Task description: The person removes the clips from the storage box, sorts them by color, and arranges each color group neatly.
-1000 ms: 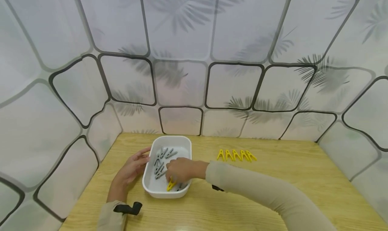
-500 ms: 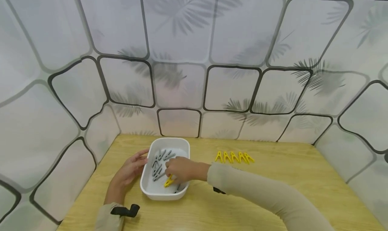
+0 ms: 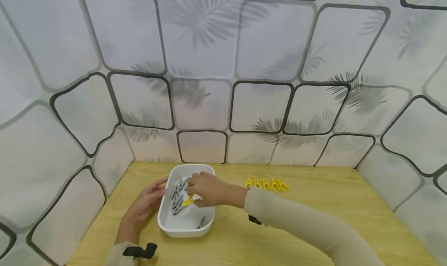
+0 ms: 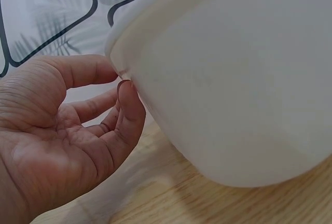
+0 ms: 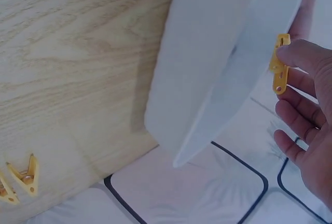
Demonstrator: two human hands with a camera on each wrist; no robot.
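A white plastic basin point(image 3: 185, 224) stands on the table with several grey clothespins point(image 3: 177, 202) inside. My right hand point(image 3: 209, 190) is over the basin and pinches a yellow clothespin point(image 5: 280, 64) between thumb and index finger, its other fingers loosely bent. In the head view the same yellow clothespin point(image 3: 188, 200) shows above the grey ones. At the basin's left side my left hand point(image 4: 78, 125) touches the outer wall just below the rim with its fingertips. That hand's fingers are softly bent and do not wrap round the rim.
A row of several yellow clothespins point(image 3: 265, 184) lies on the wooden table point(image 3: 279, 227) to the right of the basin, behind my right forearm. A patterned curtain point(image 3: 202, 106) borders the table at the back and sides.
My right hand has lifted the yellow clothespin up from low in the basin. The left hand keeps its place at the basin's side. The head view has tilted slightly.
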